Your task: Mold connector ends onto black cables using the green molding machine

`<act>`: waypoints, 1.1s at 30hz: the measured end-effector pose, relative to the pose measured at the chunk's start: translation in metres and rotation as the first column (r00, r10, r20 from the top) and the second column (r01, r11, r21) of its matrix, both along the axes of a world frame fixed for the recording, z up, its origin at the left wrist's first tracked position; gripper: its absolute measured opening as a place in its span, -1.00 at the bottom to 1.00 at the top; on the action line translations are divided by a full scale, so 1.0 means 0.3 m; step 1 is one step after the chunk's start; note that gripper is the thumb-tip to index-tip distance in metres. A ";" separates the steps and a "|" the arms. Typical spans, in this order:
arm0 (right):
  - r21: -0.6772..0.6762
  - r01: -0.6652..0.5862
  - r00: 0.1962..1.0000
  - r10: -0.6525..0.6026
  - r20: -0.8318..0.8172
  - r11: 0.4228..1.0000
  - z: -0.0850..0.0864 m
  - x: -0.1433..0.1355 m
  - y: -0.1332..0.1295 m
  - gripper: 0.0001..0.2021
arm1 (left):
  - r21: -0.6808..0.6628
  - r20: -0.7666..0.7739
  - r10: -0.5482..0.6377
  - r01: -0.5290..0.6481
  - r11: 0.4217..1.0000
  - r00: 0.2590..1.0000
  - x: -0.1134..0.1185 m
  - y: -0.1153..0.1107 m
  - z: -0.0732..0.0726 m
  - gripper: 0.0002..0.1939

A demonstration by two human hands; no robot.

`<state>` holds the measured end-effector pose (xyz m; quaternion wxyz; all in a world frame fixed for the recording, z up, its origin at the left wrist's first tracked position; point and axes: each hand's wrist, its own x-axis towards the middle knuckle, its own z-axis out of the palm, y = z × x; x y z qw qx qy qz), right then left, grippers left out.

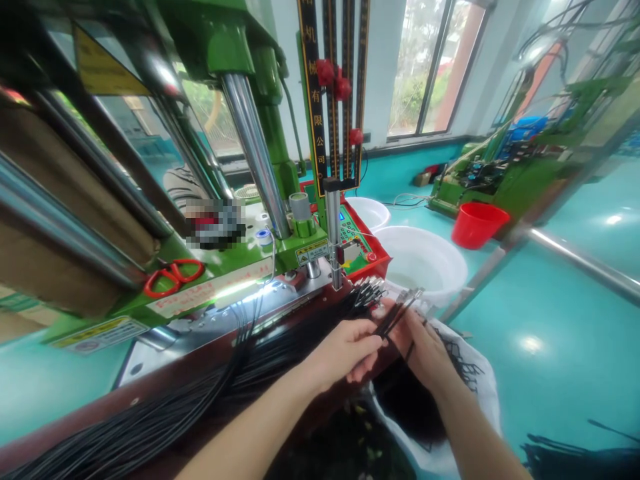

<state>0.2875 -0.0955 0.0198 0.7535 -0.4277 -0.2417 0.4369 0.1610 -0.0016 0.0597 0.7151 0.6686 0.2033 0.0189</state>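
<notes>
My left hand (353, 350) is closed round some thin black cables (389, 321) near the right end of the dark red ledge. Beside it, my right hand (420, 343) has its fingers round the same cables, close to their silvery ends (411, 295). Just left of the hands lies a big bundle of black cables (260, 367), stretched along the ledge, with metal-coloured tips (369, 293) at its right end. Under my right hand, a white sack (483, 383) holds more black cables, partly hidden by my forearm.
A green press (300, 257) stands in front, with orange-handled scissors (175, 277) on it. Behind the hands are a red control box (373, 263) and white tubs (425, 260). A red bucket (480, 223) and metal rail (585, 257) are at right. Another person's striped sleeve (183, 187) shows behind the press.
</notes>
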 end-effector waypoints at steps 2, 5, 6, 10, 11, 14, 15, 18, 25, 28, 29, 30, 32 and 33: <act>0.017 -0.085 0.995 0.086 -0.056 0.996 -0.015 -0.029 -0.008 -0.65 | 0.002 -0.016 0.013 -0.013 1.000 1.000 0.008 -0.012 -0.024 -0.79; 0.013 -0.078 0.989 0.079 -0.122 0.997 -0.037 -0.060 -0.014 -0.63 | -0.064 -0.006 0.033 -0.033 0.997 0.999 -0.006 -0.043 -0.085 -0.83; 0.003 -0.057 0.990 0.056 -0.131 0.998 -0.045 -0.065 -0.016 -0.65 | -0.103 0.004 0.038 -0.038 0.994 0.999 -0.017 -0.057 -0.107 -0.84; -0.060 -0.053 0.994 0.047 -0.096 0.997 -0.078 -0.073 -0.026 -0.67 | -0.313 0.000 0.080 -0.076 0.947 0.997 -0.061 -0.118 -0.179 -0.81; -0.082 -0.064 0.996 0.058 -0.071 0.995 -0.087 -0.076 -0.030 -0.66 | -0.357 -0.007 0.107 -0.103 0.928 0.994 -0.068 -0.132 -0.189 -0.79; -0.166 -0.109 0.993 0.115 0.027 0.980 -0.110 -0.094 -0.043 -0.64 | -0.401 -0.007 0.217 -0.202 0.894 0.976 -0.078 -0.158 -0.202 -0.76; -0.201 -0.126 0.988 0.140 0.060 0.972 -0.116 -0.103 -0.047 -0.64 | -0.404 0.002 0.231 -0.211 0.890 0.973 -0.079 -0.162 -0.204 -0.76; -0.237 -0.120 0.977 0.157 0.146 0.964 -0.124 -0.129 -0.055 -0.66 | -0.471 0.016 0.129 -0.106 0.876 0.992 -0.088 -0.166 -0.214 -0.72; -0.138 -0.414 0.910 0.404 -0.095 0.900 -0.129 -0.128 -0.067 -0.79 | -0.436 -0.100 -0.068 0.018 0.900 0.993 -0.118 -0.193 -0.259 -0.69; -0.138 -0.360 0.933 0.353 -0.073 0.923 -0.141 -0.108 -0.072 -0.77 | 0.022 -0.106 -0.083 0.086 0.996 0.991 -0.135 -0.175 -0.237 -0.75; -0.160 -0.296 0.955 0.290 -0.062 0.942 -0.147 -0.101 -0.075 -0.78 | 0.258 -0.069 -0.039 0.055 0.965 0.997 -0.145 -0.159 -0.225 -0.76; -0.183 -0.243 0.970 0.235 -0.064 0.953 -0.153 -0.095 -0.080 -0.79 | 0.488 -0.022 0.010 0.002 0.873 1.000 -0.157 -0.138 -0.212 -0.77; -0.222 -0.183 0.982 0.166 -0.095 0.958 -0.166 -0.083 -0.091 -0.80 | 0.802 0.035 0.101 -0.088 0.591 0.994 -0.187 -0.087 -0.193 -0.75; -0.233 -0.176 0.982 0.154 -0.108 0.956 -0.173 -0.079 -0.098 -0.79 | 0.882 0.020 0.136 -0.081 0.464 0.991 -0.201 -0.060 -0.188 -0.74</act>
